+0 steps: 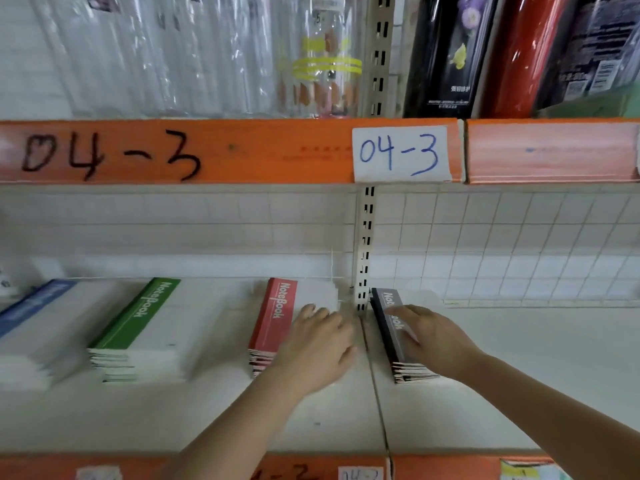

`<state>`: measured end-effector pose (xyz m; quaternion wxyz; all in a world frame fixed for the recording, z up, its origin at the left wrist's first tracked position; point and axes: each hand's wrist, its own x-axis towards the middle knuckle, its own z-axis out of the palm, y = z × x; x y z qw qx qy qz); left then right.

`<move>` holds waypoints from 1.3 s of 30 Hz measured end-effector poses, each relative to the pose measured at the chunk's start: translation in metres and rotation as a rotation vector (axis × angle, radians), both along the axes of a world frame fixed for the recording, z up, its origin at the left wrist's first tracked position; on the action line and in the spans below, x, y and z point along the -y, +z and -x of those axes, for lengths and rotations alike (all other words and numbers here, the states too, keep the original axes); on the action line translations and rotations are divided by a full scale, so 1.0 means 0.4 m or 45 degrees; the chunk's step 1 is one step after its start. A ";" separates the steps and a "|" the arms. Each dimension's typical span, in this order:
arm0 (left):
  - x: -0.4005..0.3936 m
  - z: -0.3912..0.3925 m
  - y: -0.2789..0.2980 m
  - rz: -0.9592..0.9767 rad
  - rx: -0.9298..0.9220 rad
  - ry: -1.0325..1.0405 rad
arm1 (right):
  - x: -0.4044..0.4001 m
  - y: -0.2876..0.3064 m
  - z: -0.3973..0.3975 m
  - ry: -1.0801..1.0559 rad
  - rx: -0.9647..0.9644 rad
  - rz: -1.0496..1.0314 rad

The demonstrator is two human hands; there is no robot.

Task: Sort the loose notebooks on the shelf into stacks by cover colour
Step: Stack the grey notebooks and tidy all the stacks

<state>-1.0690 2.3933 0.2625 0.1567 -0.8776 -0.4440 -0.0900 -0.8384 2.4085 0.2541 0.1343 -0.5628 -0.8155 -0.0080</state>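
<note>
Notebooks lie in four stacks along the white shelf (519, 358): blue stack (34, 306), green stack (138, 323), red stack (273, 320) and black stack (389, 327). The left hand (318, 344) rests flat on the red stack, fingers straight. The right hand (433, 336) lies on the black stack, fingers stretched over its cover. A paper label (400, 153) reads 04-3.
</note>
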 end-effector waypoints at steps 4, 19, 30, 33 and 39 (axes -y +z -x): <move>0.037 0.158 0.011 -0.031 0.043 0.073 | 0.016 0.016 0.116 0.062 -0.027 -0.026; 0.231 0.696 0.037 -0.141 0.067 0.137 | 0.170 0.028 0.624 0.157 -0.143 -0.170; 0.386 1.121 0.018 -0.201 0.083 0.303 | 0.236 0.030 1.057 0.323 -0.157 -0.196; 0.396 1.220 0.004 -0.225 0.073 0.357 | 0.220 0.027 1.168 0.371 -0.156 -0.170; 0.373 1.399 -0.028 -0.223 0.090 0.442 | 0.164 0.018 1.368 0.550 -0.208 -0.143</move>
